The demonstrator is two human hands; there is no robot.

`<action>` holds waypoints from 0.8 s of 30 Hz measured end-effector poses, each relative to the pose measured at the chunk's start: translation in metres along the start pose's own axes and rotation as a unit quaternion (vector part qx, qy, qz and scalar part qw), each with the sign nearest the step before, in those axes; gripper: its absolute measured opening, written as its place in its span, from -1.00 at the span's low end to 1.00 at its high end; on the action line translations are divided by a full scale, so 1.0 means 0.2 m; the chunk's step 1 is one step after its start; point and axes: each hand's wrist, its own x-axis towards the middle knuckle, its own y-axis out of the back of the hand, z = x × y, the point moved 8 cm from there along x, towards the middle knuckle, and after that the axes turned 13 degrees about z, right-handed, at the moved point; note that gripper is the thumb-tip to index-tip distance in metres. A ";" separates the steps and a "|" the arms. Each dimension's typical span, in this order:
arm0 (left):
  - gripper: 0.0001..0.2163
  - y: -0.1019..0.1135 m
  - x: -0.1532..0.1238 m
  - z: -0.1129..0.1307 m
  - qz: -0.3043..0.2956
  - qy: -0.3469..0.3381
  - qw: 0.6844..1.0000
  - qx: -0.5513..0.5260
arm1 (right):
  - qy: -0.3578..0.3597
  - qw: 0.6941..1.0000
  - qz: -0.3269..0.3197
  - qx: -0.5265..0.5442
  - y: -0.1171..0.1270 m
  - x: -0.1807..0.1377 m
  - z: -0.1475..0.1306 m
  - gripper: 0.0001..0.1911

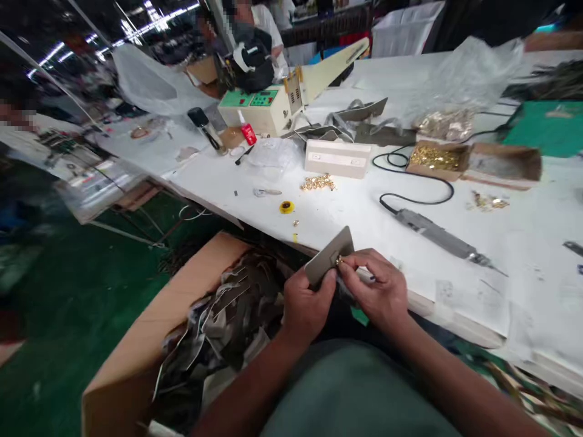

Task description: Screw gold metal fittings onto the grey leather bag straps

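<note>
Gripping the grey leather strap piece [328, 256] above the white table [364, 212] edge, left hand [306, 306] clamps it; right hand [376, 285] pinches a small gold stud [339, 261] (barely visible) against it. Risk: stud slipping into the cardboard box [136, 364].

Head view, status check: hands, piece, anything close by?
Left hand grips grey piece. Right hand pinches gold fitting against it. Open box of grey pieces left, table ahead.

The strap piece [328, 255] held by the left hand [304, 306] and right hand [376, 288] looks matt grey leather-like; its fitting [339, 261] is glossy brass-coloured metal. The table [346, 206] is smooth white; the box [136, 364] is matt brown cardboard.
</note>
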 end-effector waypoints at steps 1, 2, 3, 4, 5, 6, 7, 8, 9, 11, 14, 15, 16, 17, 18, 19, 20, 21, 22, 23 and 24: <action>-0.83 0.00 0.00 0.00 0.000 0.008 1.000 0.003 | -0.004 1.000 0.002 0.001 0.00 0.00 0.00 -0.86; -0.84 0.00 0.00 -0.01 0.001 0.015 1.000 0.005 | -0.006 1.000 0.003 0.001 0.00 0.00 0.00 -0.86; -0.84 0.00 0.00 -0.01 0.002 0.020 1.000 0.006 | -0.005 1.000 0.003 0.001 0.00 0.00 0.00 -0.86; -0.83 0.00 0.00 -0.01 0.003 0.023 1.000 0.007 | -0.002 1.000 0.002 0.000 0.00 0.00 0.00 -0.87; -0.83 0.00 0.00 -0.02 0.005 0.026 1.000 0.006 | 0.003 1.000 0.000 0.000 -0.01 0.00 0.00 -0.88; -0.83 0.00 0.00 -0.03 0.007 0.027 1.000 0.005 | 0.012 1.000 -0.004 -0.001 -0.01 0.00 0.00 -0.89; -0.83 0.00 0.00 -0.03 0.009 0.024 1.000 0.003 | 0.022 1.000 -0.008 -0.004 -0.01 -0.01 0.00 -0.91; -0.83 0.00 -0.01 -0.04 0.010 0.017 1.000 0.004 | 0.032 0.999 -0.011 -0.009 -0.01 -0.01 0.01 -0.92; -0.83 0.00 -0.01 -0.04 0.011 0.007 1.000 0.006 | 0.042 0.999 -0.014 -0.016 -0.01 -0.01 0.01 -0.93; -0.85 0.00 -0.02 -0.04 0.009 -0.017 1.000 0.016 | 0.056 0.998 -0.018 -0.028 -0.02 -0.02 0.02 -0.92; -0.86 0.00 -0.02 -0.03 0.008 -0.045 0.999 0.024 | 0.055 0.998 -0.021 -0.033 -0.03 -0.02 0.02 -0.91; -0.86 0.01 -0.02 -0.02 0.008 -0.050 0.998 0.023 | 0.050 0.998 -0.023 -0.031 -0.03 -0.01 0.02 -0.90; -0.85 0.00 -0.02 -0.02 0.007 -0.054 0.998 0.020 | 0.045 0.998 -0.024 -0.030 -0.04 -0.01 0.02 -0.90; -0.84 0.00 -0.01 -0.01 0.005 -0.057 0.998 0.016 | 0.040 0.998 -0.025 -0.031 -0.05 -0.01 0.02 -0.89; -0.83 0.00 -0.01 0.00 0.002 -0.058 0.998 0.011 | 0.037 0.999 -0.024 -0.032 -0.06 0.00 0.02 -0.88; -0.83 0.00 -0.01 0.00 -0.001 -0.056 0.998 0.006 | 0.035 0.999 -0.023 -0.034 -0.06 0.00 0.01 -0.87; -0.83 0.00 -0.01 0.01 -0.004 -0.051 0.999 -0.001 | 0.031 0.999 -0.020 -0.036 -0.06 0.00 0.01 -0.86; -0.83 0.00 -0.02 0.02 -0.006 -0.045 0.999 -0.011 | 0.025 0.999 -0.015 -0.040 -0.06 0.00 0.01 -0.85; -0.82 0.00 -0.03 0.02 -0.011 -0.037 0.999 -0.022 | 0.014 0.999 -0.009 -0.044 -0.04 -0.01 0.02 -0.84; -0.81 0.00 -0.04 0.02 -0.014 -0.033 0.999 -0.036 | 0.002 0.999 -0.005 -0.047 -0.03 -0.02 0.03 -0.81; -0.79 -0.01 -0.06 0.03 -0.019 -0.033 0.998 -0.053 | -0.018 0.998 -0.002 -0.055 -0.02 -0.03 0.06 -0.78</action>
